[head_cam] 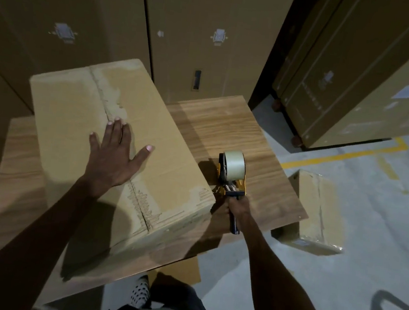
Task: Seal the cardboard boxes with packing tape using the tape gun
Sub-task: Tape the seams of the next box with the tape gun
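Box: large brown cardboard box [112, 149] lay flaps-up and skewed on the wood-grain bench [263, 146], its centre seam closed but untaped, with torn paper scars along it.
Handling: probably light and fairly stiff, though the flaps would likely spring up unless held flat; best steadied from above, beside the seam.
Tape gun: yellow-and-black tape gun [231, 178] with a roll of clear packing tape stood on the bench just beside the box's near right corner.
Left hand: left hand [115, 156] rested palm-down on the lid, 5 fingers spread, straddling the seam; arm reached forward, nearly straight.
Right hand: right hand [237, 208] was wrapped round the dark handle of the gun, wrist low, forearm angled in from the right.
Elsewhere: 1 smaller taped cardboard box [316, 213] sat on the grey floor to the right; tall brown cartons [206, 40] stood behind.
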A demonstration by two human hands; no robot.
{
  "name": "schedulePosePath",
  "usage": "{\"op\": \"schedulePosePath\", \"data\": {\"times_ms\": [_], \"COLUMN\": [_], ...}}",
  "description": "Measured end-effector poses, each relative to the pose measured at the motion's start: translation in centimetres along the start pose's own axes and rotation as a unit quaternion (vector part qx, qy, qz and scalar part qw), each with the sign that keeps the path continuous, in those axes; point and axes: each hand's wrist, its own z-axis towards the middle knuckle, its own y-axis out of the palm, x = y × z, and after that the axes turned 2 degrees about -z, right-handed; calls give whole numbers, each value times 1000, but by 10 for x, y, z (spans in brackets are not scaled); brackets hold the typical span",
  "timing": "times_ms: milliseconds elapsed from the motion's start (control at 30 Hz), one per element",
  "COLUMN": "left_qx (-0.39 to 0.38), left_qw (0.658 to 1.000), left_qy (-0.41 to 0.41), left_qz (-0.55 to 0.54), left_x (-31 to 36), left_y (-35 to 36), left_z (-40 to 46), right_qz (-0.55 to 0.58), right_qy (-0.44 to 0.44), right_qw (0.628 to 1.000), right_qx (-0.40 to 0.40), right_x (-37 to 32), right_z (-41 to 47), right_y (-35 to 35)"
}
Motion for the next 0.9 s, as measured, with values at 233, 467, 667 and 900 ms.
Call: {"op": "schedulePosePath", "data": {"times_ms": [233, 467, 667, 900], "left_qx": [-5, -29, 24, -101], "left_qw": [1000, 999, 969, 733], "left_qy": [4, -6, 30, 35], "left_qz": [-12, -43, -243, -672], "left_x": [1, 4, 37, 85], "left_y": [-1, -10, -36, -65], "left_z": [0, 3, 8, 11], "right_qz": [-35, -13, 27, 89], "right_qy": [-78, -121, -135, -100], "right_qw": [996, 992, 990, 982], "right_qx": [-10, 34, -5, -132], "right_x": [-8, -88, -159, -198], "right_z": [-10, -50, -110, -162], "right_y": [-23, -27, -36, -17]}}
